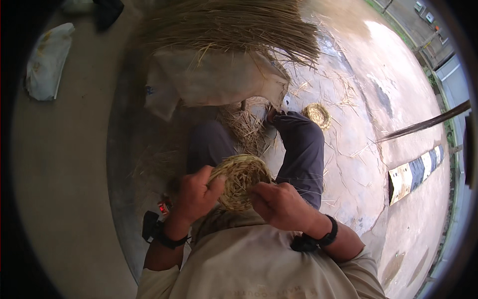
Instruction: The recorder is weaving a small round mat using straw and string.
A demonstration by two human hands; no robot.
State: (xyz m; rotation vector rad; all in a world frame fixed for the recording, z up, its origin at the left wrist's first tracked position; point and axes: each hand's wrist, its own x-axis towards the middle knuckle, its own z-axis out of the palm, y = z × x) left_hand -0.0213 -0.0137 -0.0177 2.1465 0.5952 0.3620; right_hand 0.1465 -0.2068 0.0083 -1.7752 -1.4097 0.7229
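A small round straw basket (242, 175) is in front of my belly, its hollow facing up. Its coiled rim and woven wall are yellow-green straw. My left hand (200, 193) grips the basket's left side, thumb on the rim and fingers curled behind it. At the right lower rim my right hand (276, 202) is closed in a pinch. Thin straw ends stick out to the right of that hand; what exactly lies between its fingertips is hidden. Both wrists wear black bands with small devices.
Ahead, a thick bundle of dry straw (234, 30) lies over a pale cloth sack (219, 77). Another straw basket (317, 116) sits on the floor beyond my right knee. Loose stalks (244, 127) litter the ground. A white bag (50, 62) lies far left, a striped board (416, 172) far right.
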